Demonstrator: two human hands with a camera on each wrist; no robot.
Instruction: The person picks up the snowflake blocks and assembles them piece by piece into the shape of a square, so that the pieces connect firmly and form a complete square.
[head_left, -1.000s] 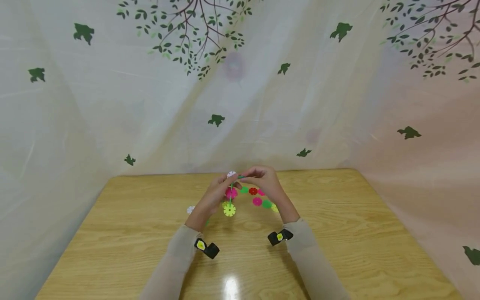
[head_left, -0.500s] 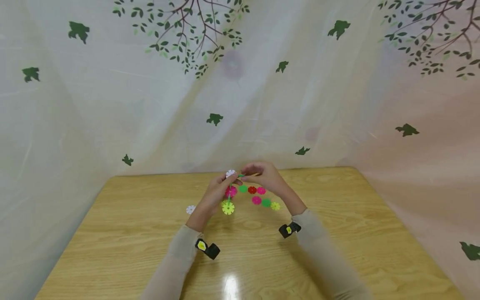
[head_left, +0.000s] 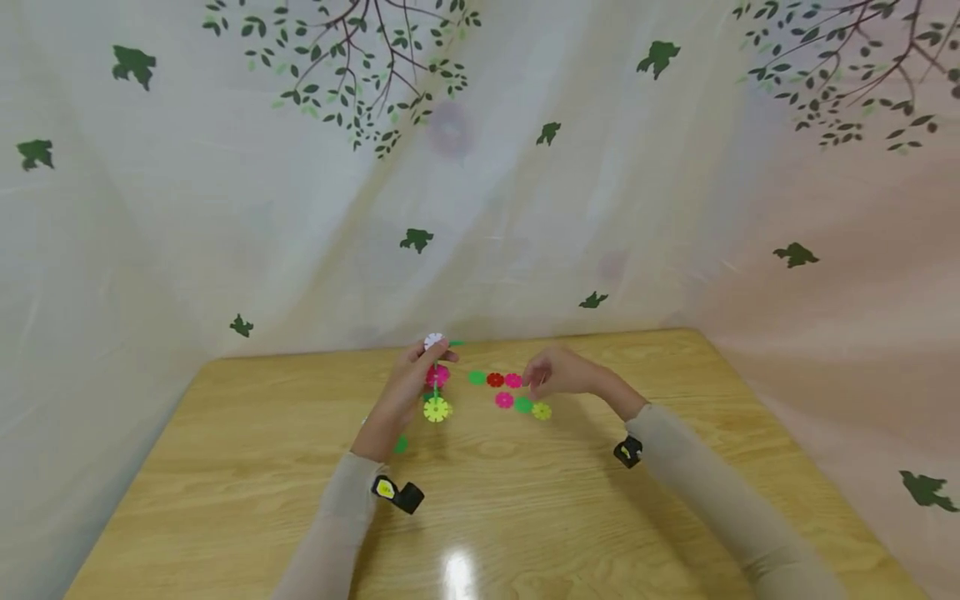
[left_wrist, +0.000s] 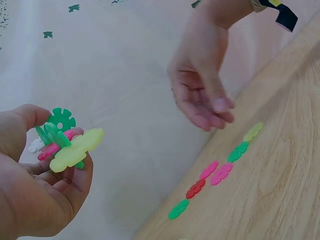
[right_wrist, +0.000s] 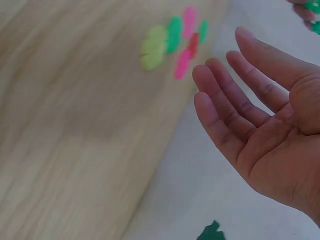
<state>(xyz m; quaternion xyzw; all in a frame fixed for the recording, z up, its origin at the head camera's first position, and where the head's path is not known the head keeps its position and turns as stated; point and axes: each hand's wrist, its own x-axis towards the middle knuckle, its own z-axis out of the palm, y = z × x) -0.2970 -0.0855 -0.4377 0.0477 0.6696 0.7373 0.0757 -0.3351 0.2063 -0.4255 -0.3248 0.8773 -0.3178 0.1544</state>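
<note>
In the left wrist view, my left hand [left_wrist: 45, 185] pinches a cluster of joined notched plastic discs. A yellow disc [left_wrist: 77, 151], a pink disc [left_wrist: 49, 151], a white disc [left_wrist: 36, 146] and green discs [left_wrist: 62, 120] are linked in it. My right hand [head_left: 562, 372] is above the table beside the loose discs; its fingers are loosely bent and hold nothing, as the right wrist view shows. Near it lie a red disc [head_left: 495, 380], a yellow disc [head_left: 542, 411], and pink [head_left: 504, 401] and green discs [head_left: 523, 405], in two short rows.
A further green disc [head_left: 401, 444] lies on the wooden table [head_left: 480, 508] beside my left forearm, which partly covers a white disc. Behind the table's far edge hangs a pale curtain [head_left: 495, 217] printed with leaves and birds.
My right hand has let go of the green disc on the cluster and moved right and down toward the loose discs. The left hand still holds the cluster, shifted slightly left in view.
</note>
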